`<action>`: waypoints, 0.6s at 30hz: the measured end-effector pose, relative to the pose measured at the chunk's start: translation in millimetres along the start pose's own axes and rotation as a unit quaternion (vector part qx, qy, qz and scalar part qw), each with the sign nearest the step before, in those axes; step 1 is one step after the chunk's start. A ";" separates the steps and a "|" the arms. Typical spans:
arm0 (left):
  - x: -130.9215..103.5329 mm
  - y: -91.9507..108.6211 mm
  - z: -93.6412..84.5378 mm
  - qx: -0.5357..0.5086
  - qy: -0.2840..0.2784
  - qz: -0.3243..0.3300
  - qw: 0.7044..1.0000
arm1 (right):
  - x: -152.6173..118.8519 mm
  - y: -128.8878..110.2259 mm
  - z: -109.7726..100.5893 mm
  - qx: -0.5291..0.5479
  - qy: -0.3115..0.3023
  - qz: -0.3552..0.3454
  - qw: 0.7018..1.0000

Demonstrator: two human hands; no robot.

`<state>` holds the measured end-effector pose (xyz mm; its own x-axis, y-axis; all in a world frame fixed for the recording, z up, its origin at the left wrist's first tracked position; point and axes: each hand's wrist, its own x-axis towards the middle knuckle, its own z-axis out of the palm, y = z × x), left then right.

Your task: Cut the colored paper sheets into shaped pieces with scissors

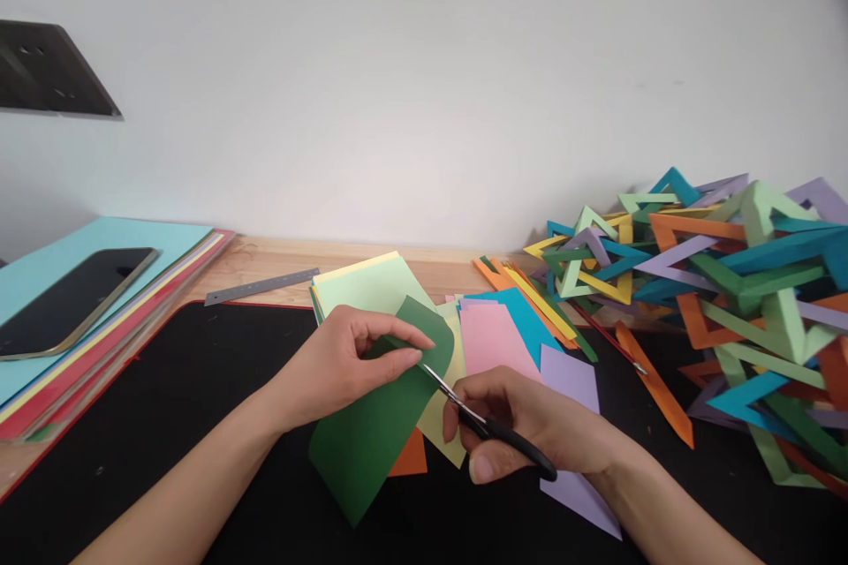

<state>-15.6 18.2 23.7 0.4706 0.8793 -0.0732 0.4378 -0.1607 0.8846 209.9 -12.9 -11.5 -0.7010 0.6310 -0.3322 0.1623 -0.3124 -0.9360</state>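
Between thumb and fingers, my left hand (344,366) pinches a dark green sheet of paper (371,433), which bends up above the black mat. My right hand (517,424) is closed round the black handles of a pair of scissors (490,428). The blades point up and left, their tips at the green paper close to my left fingertips. Behind and beneath the green sheet are a stack of pale green paper (364,282), a pale yellow sheet (443,428) and a bit of orange paper (409,456). Pink paper (496,335) and a lilac sheet (573,380) lie to the right.
A black mat (218,397) covers much of the wooden table. At left, a phone (72,296) rests on stacked coloured paper (178,238). A metal ruler (261,286) lies behind. Folded paper star shapes (748,282) pile up at right, near paper strips (536,300) and an orange strip (655,388).
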 end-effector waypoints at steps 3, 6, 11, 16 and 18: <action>0.4 0.7 0.1 0.002 -0.004 -0.003 1.000 | 0.8 0.7 -0.1 -0.001 -0.002 0.000 1.000; -0.3 2.6 -0.1 0.005 -0.003 -0.004 1.000 | 1.1 3.0 -1.6 -0.009 0.001 0.003 1.000; -1.7 3.8 -1.1 0.003 -0.002 -0.001 1.000 | 0.6 7.9 -4.0 -0.015 0.005 0.010 1.000; -2.1 1.3 -0.6 0.005 -0.003 0.002 1.000 | 1.8 9.3 -4.1 -0.017 0.007 0.016 1.000; -1.8 0.9 -0.3 0.005 -0.005 -0.001 1.000 | 2.0 9.2 -3.9 -0.018 0.009 0.017 1.000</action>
<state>-16.3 16.6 24.8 0.4774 0.8752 -0.0787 0.4463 -0.1643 0.8797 212.7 -11.7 -21.2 -0.6825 0.6333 -0.3649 0.2098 -0.3086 -0.9278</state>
